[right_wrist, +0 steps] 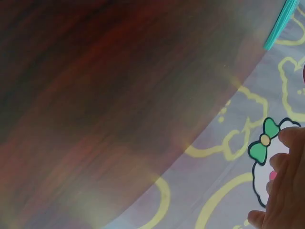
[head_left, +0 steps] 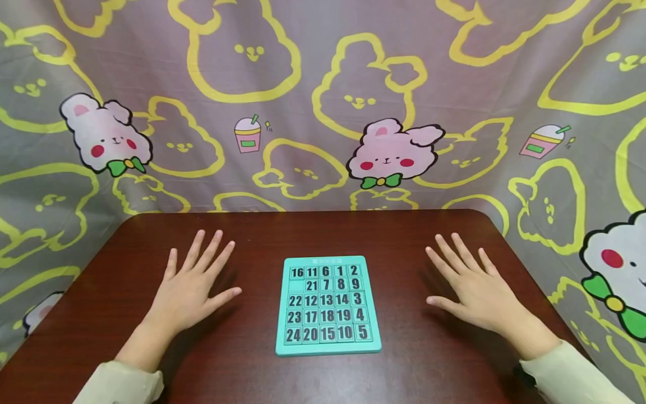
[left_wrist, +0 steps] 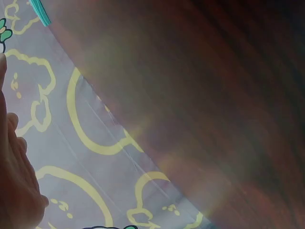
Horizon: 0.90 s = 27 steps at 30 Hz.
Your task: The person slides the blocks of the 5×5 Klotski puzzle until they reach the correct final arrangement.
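Note:
A teal number sliding puzzle (head_left: 328, 348) lies flat on the dark red-brown table between the two hands. Its numbered tiles fill the grid except for one gap, at the left end of the second row. To the left of the puzzle, my left hand (head_left: 189, 294) is spread palm down with straight fingers, holding nothing. My right hand (head_left: 471, 294) is spread the same way on the other side, apart from the puzzle. Both wrist views show only part of each hand at the edge, plus a teal sliver of the puzzle's side (left_wrist: 41, 12) (right_wrist: 281, 24).
The wooden table (head_left: 404, 365) has rounded far corners. Behind it and along both sides hangs a grey curtain (head_left: 303, 118) printed with yellow outlines, white rabbits and pink cups. Light-coloured sleeves (head_left: 121, 384) cover the forearms.

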Available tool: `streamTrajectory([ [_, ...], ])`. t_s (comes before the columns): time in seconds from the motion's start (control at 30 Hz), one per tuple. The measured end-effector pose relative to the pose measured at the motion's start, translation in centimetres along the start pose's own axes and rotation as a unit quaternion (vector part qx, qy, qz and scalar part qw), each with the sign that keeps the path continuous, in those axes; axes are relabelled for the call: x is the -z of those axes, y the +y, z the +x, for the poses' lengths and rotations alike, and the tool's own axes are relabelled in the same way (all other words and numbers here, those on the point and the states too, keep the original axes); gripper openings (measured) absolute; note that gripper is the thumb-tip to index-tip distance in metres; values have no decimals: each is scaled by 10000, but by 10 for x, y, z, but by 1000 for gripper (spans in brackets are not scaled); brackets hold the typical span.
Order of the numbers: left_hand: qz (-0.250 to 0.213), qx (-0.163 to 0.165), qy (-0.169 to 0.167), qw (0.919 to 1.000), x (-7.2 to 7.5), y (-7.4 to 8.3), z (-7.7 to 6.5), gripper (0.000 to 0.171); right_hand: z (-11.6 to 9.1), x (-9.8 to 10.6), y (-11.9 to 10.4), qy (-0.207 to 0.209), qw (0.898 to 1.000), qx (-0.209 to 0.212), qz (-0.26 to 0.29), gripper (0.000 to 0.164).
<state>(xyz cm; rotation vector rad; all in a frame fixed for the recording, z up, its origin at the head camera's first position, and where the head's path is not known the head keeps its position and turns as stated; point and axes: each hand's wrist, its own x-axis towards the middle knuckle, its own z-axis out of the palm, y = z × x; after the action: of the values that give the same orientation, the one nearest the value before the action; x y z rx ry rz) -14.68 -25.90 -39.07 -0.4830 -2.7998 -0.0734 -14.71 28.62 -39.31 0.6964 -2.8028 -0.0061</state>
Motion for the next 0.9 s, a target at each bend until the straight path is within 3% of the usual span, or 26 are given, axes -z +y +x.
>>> streamTrajectory([
  [0.2,-122,-118,-75,9998,0,6,4,92,9,0,-8,-220,9995,134,158,96],
  [0.47,-201,-517,-221,9982,0,16,11,84,19,-4,-23,-893,9942,310,510,101],
  [0.9,-565,-1049,-380,9922,-3,35,21,74,39,-12,-45,-934,9899,951,475,101],
])
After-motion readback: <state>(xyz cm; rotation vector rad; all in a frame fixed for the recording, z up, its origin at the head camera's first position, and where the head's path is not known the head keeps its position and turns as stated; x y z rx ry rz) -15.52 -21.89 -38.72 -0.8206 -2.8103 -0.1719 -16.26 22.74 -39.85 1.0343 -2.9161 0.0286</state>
